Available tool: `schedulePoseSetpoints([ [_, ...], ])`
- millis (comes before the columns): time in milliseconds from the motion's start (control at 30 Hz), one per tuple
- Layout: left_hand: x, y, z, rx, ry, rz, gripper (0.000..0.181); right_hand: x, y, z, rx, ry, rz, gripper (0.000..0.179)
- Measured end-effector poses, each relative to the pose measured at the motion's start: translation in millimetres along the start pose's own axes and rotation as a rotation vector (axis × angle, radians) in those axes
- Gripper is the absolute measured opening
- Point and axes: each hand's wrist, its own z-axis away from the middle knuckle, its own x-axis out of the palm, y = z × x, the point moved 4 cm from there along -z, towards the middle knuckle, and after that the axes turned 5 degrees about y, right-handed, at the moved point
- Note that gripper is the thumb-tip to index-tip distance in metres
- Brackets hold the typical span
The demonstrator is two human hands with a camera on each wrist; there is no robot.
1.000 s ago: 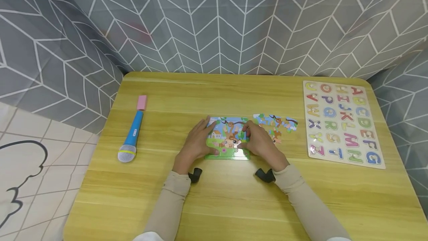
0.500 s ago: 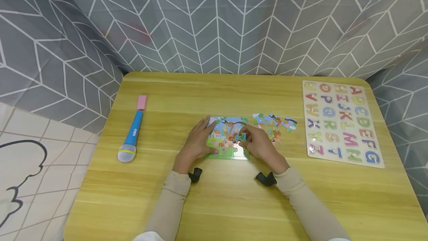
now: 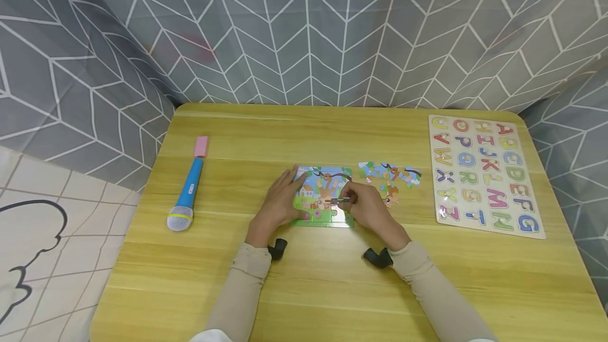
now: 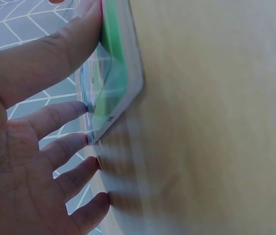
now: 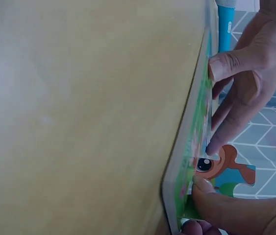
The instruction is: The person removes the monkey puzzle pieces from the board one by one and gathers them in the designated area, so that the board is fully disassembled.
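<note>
Worktop, puzzle mid-frame; right hand fingers pinch piece; left hand fingers apart; loose pinch could drop it.

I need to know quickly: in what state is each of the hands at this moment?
Left hand: open, its thumb resting on the puzzle board.
Right hand: closed, pinching a puzzle piece between thumb and fingers.
</note>
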Motion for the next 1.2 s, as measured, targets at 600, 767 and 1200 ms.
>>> schedulePoseSetpoints([
  [600,-1.5,1.1,0.3,0.004,-0.013,-0.012,0.108,6.1,2.5,-5.1,0.021,-0.029,-0.033,0.012],
  [767,-0.9,0.7,0.2,-0.001,-0.011,-0.015,0.108,5.6,4.0,-6.9,0.03,-0.049,-0.032,0.023],
  [1200,-2.0,2.7,1.1,0.012,-0.002,-0.014,0.108,-33.6,32.7,5.9,0.078,0.075,-0.146,0.033],
])
